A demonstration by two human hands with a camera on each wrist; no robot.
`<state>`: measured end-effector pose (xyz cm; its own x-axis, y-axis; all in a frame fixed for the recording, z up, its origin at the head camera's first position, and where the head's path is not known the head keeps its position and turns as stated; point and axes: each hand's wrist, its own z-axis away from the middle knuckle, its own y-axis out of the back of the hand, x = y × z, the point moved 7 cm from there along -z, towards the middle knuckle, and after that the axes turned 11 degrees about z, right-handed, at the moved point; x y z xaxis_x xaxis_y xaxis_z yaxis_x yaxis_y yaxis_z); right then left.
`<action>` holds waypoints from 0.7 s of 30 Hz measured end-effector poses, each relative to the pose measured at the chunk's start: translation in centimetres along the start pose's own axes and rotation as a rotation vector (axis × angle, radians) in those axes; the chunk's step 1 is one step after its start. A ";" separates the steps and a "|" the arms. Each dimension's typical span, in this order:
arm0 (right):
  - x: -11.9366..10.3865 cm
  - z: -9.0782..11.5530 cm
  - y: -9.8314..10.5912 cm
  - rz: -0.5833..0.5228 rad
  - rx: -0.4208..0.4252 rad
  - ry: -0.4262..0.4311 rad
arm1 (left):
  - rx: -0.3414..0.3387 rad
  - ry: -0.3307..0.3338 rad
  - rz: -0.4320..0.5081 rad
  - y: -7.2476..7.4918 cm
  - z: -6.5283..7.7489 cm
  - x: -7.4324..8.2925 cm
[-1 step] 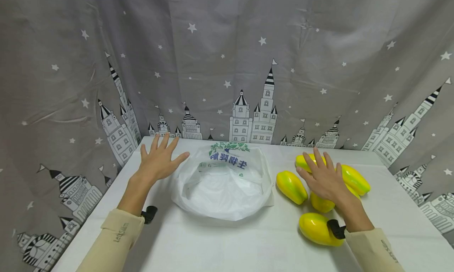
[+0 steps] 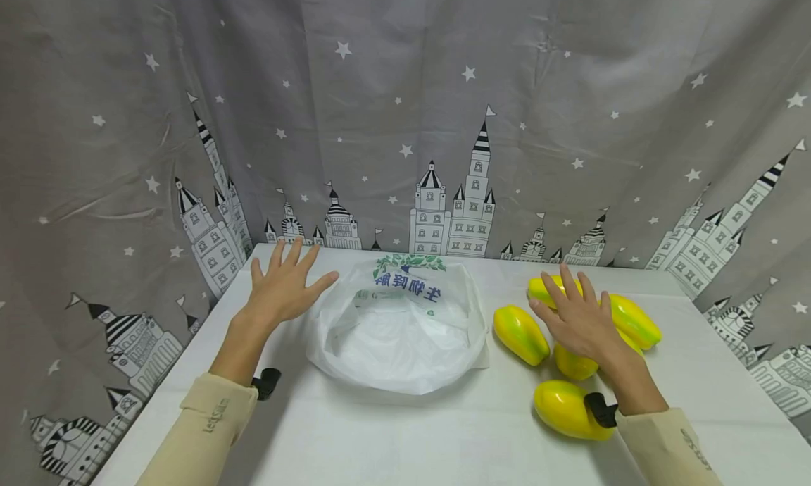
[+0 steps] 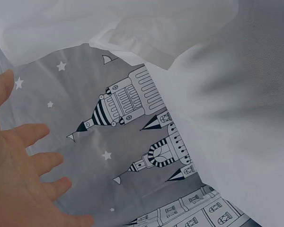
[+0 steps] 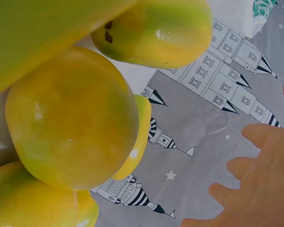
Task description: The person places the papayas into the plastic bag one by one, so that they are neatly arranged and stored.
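Observation:
A white plastic bag [image 2: 399,382] with green leaves and blue characters printed on it stands mid-table, its mouth spread wide. My left hand [image 2: 279,292] is held just left of the bag, fingers spread, holding nothing. On the other side, my right hand [image 2: 579,324] is over a group of yellow-green papayas, fingers also spread and nothing in its grasp. One papaya [image 2: 522,334] lies between the bag and that hand, another papaya [image 2: 564,408] nearer the front beside the wrist. Large in the right wrist view are a round papaya end [image 4: 71,118] and several others; the right hand partly hides the group in the head view.
A white cloth [image 2: 380,444] covers the table. Behind it hangs a grey curtain [image 2: 393,84] with stars and castles, which also runs along both sides. Black wrist straps [image 2: 267,384] are on both forearms. The far papaya [image 2: 636,322] lies toward the back right.

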<state>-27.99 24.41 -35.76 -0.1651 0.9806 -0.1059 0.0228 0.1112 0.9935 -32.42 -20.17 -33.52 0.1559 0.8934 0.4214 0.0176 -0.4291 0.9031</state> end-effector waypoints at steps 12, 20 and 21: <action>0.0 0.0 -0.1 -0.006 -0.006 0.006 | 0.015 -0.009 0.024 -0.2 0.0 -0.4; -0.4 0.2 0.2 -0.019 0.024 0.027 | 0.032 -0.031 0.049 0.1 0.0 -0.6; -0.4 0.2 0.3 -0.019 0.027 0.028 | 0.027 -0.033 0.050 0.0 -0.1 -0.6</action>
<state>-27.74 24.11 -35.48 -0.1933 0.9733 -0.1236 0.0461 0.1348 0.9898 -32.56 -20.70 -33.72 0.1898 0.8662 0.4622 0.0358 -0.4766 0.8784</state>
